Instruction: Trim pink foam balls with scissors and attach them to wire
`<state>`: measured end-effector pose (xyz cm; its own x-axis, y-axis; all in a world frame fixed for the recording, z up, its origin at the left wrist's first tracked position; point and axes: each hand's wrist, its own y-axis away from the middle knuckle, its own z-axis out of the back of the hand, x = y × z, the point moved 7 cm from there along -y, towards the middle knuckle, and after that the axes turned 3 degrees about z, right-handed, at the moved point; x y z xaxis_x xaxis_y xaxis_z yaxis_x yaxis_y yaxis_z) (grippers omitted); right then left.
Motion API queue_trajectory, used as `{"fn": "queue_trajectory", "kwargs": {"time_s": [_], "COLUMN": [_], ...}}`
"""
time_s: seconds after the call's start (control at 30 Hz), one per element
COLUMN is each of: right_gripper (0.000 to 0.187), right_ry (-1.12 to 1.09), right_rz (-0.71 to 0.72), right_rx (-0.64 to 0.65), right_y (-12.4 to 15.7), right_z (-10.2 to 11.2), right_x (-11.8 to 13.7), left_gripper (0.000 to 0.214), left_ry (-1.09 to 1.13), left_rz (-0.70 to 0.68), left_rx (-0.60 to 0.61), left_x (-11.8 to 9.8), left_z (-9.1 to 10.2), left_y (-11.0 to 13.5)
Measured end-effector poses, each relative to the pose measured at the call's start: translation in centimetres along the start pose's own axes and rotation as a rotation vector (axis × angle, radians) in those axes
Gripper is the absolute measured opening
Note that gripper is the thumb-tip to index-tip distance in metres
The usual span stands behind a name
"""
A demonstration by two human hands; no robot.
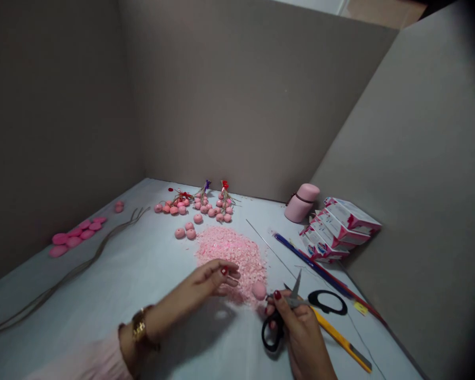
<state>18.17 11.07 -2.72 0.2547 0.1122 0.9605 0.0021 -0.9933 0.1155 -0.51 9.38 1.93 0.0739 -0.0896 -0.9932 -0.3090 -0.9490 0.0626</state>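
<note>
From my station I see the right hand (303, 322) gripping black-handled metal scissors (296, 287), a round pink ball (259, 290) at its fingertips — leftward, the left hand (212, 275), fingers loosely parted, nears a pale-pink flake heap (229, 245).

Scissor blades (296, 285) — smooth metal; handles (312, 298), plastic; flake heap (229, 248) — rough, matt.

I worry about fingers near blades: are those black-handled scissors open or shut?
Open: the two black loops of the scissors stand wide apart, one on each side of the right hand.
</note>
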Motion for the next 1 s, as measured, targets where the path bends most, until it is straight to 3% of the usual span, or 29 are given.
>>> {"fn": "queue_trajectory", "kwargs": {"time_s": [0.1, 0.13, 0.17, 0.23, 0.33, 0.4, 0.5, 0.53, 0.57, 0.6, 0.67, 0.73, 0.8, 0.9, 0.93, 1.0], "right_gripper": [0.036, 0.037, 0.037, 0.037, 0.036, 0.036, 0.036, 0.036, 0.035, 0.035, 0.034, 0.033, 0.033, 0.033, 0.033, 0.033], "right_ry": [-0.064, -0.073, -0.08, -0.091, -0.098, -0.095, -0.09, -0.089, -0.088, -0.089, -0.081, -0.069, -0.061, -0.057, -0.055, -0.054], "right_rz": [0.023, 0.02, 0.017, 0.013, 0.027, 0.034, 0.037, 0.038, 0.037, 0.036, 0.037, 0.039, 0.035, 0.029, 0.03, 0.034], "right_rx": [-0.067, -0.076, -0.082, -0.088, -0.084, -0.079, -0.082, -0.081, -0.077, -0.074, -0.065, -0.057, -0.052, -0.046, -0.041, -0.04], "right_y": [-0.5, -0.5, -0.6, -0.6, -0.5, -0.6, -0.6, -0.7, -0.7, -0.7, -0.6, -0.6, -0.5, -0.4, -0.4, -0.3], "right_z": [0.5, 0.5, 0.5, 0.5, 0.6, 0.7, 0.7, 0.7, 0.6, 0.6, 0.5, 0.4, 0.4, 0.4, 0.3, 0.2], "right_x": [0.5, 0.6, 0.6, 0.6, 0.6, 0.6, 0.6, 0.6, 0.6, 0.6, 0.6, 0.6, 0.6, 0.6, 0.6, 0.7], "left_gripper": [0.043, 0.044, 0.038, 0.035, 0.034, 0.037, 0.041, 0.04, 0.036, 0.035, 0.04, 0.045, 0.036, 0.03, 0.03, 0.026], "left_ry": [0.024, -0.021, -0.043, -0.049, -0.004, 0.035, 0.031, -0.02, -0.039, -0.038, 0.029, 0.074, 0.096, -0.024, -0.055, -0.065], "left_rz": [0.216, 0.306, 0.313, 0.269, 0.11, 0.076, 0.199, 0.296, 0.301, 0.259, 0.086, 0.023, 0.118, 0.337, 0.346, 0.269], "left_rx": [0.399, 0.592, 0.623, 0.564, 0.254, 0.182, 0.417, 0.62, 0.647, 0.582, 0.335, 0.209, 0.264, 0.568, 0.571, 0.411], "left_x": [1.3, 2.4, 3.1, 3.8, 3.2, 2.9, 4.4, 5.4, 5.7, 5.7, 4.3, 3.1, 2.8, 3.5, 3.6, 3.2], "left_z": [-1.9, -3.2, -3.5, -3.4, -1.3, -0.8, -3.6, -5.3, -6.0, -6.1, -4.8, -3.3, -2.5, -2.7, -2.3, -1.1], "left_y": [1.1, 2.0, 2.1, 1.5, -0.4, -0.7, 0.5, 1.5, 1.8, 1.4, 0.2, -0.3, -0.1, 1.3, 1.3, 0.4]}}
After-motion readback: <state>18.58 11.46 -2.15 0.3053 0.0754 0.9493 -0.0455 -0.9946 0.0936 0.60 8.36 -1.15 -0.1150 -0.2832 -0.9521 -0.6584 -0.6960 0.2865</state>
